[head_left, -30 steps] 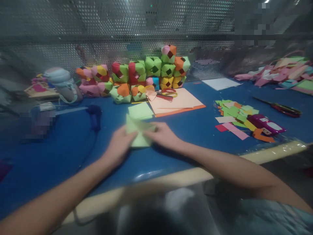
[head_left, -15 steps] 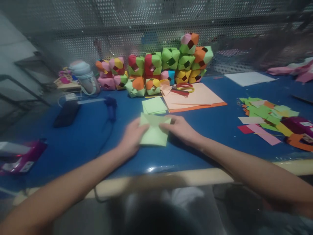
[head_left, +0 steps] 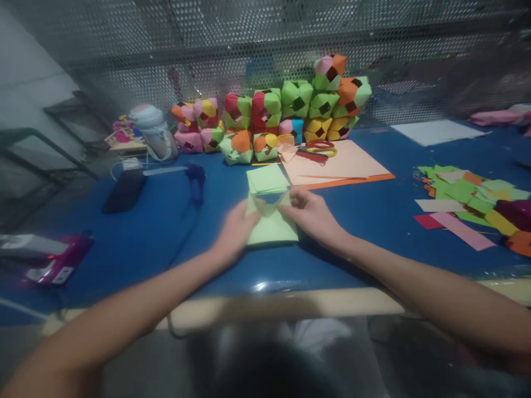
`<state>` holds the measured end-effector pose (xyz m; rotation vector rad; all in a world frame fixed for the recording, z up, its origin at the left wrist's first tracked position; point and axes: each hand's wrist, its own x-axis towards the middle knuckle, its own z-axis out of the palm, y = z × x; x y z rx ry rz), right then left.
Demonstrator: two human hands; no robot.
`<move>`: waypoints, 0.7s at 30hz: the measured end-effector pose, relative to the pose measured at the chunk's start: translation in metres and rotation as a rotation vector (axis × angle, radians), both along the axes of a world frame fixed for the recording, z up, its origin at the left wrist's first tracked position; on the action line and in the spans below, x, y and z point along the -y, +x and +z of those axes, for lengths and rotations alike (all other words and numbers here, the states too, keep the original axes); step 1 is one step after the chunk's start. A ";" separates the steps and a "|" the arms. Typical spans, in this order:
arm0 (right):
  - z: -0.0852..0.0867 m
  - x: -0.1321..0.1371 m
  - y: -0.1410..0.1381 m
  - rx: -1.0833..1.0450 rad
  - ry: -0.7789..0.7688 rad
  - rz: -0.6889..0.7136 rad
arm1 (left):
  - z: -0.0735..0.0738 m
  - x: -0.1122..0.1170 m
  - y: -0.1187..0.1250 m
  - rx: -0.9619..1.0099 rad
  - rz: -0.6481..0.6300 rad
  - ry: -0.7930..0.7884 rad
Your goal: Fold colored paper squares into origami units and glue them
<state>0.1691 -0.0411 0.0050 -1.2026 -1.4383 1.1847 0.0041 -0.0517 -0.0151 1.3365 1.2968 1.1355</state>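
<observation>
Pinching green paper (head_left: pixel 271 225) top edge, both hands (head_left: pixel 236 229); bare table (head_left: pixel 136 232) left.

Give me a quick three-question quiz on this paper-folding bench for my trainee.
1. True or false: the left hand and right hand both touch the light green paper sheet.
2. The red-and-yellow-handled scissors lie on: A the peach-orange paper sheets; B a metal tray; C a cardboard box.
3. Fill in: the stack of light green paper squares lies on the ___ tabletop.
Key: 1 true; 2 A; 3 blue.
</observation>
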 end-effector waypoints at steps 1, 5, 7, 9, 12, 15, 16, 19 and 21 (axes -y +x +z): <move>0.000 0.000 0.000 0.005 0.023 -0.006 | 0.002 0.001 0.001 -0.021 0.000 0.005; -0.002 0.003 0.001 0.050 0.129 0.000 | 0.009 0.009 0.005 -0.145 -0.069 0.047; -0.002 0.005 0.002 0.087 0.189 0.021 | 0.012 0.013 0.006 -0.185 -0.111 0.083; -0.003 0.007 0.003 0.117 0.252 0.038 | 0.013 0.015 0.007 -0.178 -0.134 0.110; -0.005 0.009 0.004 0.166 0.345 0.045 | 0.014 0.017 0.008 -0.155 -0.154 0.122; -0.005 0.011 0.005 0.210 0.389 0.057 | 0.014 0.018 0.009 -0.163 -0.181 0.123; -0.005 0.011 0.005 0.213 0.383 0.066 | 0.014 0.018 0.009 -0.171 -0.185 0.124; -0.003 0.013 0.006 0.219 0.367 0.096 | 0.013 0.018 0.009 -0.189 -0.171 0.123; -0.003 0.014 0.006 0.248 0.389 0.124 | 0.012 0.018 0.010 -0.187 -0.142 0.120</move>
